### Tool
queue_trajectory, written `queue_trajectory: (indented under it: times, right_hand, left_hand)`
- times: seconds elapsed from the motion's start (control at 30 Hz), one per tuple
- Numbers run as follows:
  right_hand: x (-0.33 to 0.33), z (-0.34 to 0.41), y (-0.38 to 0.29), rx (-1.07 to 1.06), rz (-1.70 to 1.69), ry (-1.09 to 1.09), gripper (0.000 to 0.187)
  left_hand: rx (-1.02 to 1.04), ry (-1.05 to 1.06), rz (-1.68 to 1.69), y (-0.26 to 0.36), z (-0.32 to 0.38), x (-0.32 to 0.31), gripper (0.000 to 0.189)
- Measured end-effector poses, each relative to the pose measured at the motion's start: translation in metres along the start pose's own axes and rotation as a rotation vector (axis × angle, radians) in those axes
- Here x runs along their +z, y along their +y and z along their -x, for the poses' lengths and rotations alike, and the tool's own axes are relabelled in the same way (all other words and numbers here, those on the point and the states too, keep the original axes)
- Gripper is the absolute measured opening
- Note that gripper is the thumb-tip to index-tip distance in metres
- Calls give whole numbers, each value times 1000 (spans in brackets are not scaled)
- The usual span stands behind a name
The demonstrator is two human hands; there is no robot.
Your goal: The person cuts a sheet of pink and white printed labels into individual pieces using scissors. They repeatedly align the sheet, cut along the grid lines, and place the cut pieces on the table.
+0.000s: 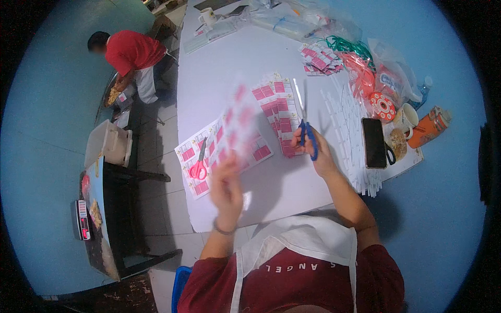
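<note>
My left hand holds up a blurred sheet of pink and white printed labels. Blue-handled scissors are in my right hand, their blades pointing away from me. Beneath the raised sheet, larger printed label sheets lie on the white table. Red-handled scissors rest on the left part of those sheets. Overlapping strips of labels lie between my hands, close to the blue-handled scissors. Farther back is a pile of cut label pieces.
Narrow white paper strips, a phone, a mug, a ribbon spool and an orange container crowd the right side. Plastic bags lie at the back. A person in red bends over a bowl at the left.
</note>
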State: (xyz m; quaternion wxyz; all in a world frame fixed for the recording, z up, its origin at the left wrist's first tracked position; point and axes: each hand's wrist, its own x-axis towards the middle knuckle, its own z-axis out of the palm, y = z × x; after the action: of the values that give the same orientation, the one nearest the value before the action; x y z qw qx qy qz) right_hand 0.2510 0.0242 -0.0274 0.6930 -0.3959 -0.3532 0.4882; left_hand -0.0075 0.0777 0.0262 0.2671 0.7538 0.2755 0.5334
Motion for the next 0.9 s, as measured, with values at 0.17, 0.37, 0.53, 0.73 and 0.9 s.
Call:
queue_trajectory:
  times: [0.17, 0.37, 0.53, 0.73, 0.9]
  right_hand:
    - [8, 17, -33, 9, 80, 216, 33]
    - [1, 43, -56, 70, 529, 256, 17]
    - [-6, 64, -74, -199, 330, 400, 22]
    - [-1, 52, -72, -344, 164, 393, 27]
    - [9, 42, -59, -182, 431, 344, 30]
  left_hand:
    - [63, -505, 220, 15, 34, 51, 20]
    - [27, -521, -21, -22, 15, 33, 47]
    - [-420, 80, 249, -62, -15, -12, 69]
    - [-631, -241, 580, -82, -16, -28, 52]
    - [-595, 31, 376, -97, -29, -46, 43]
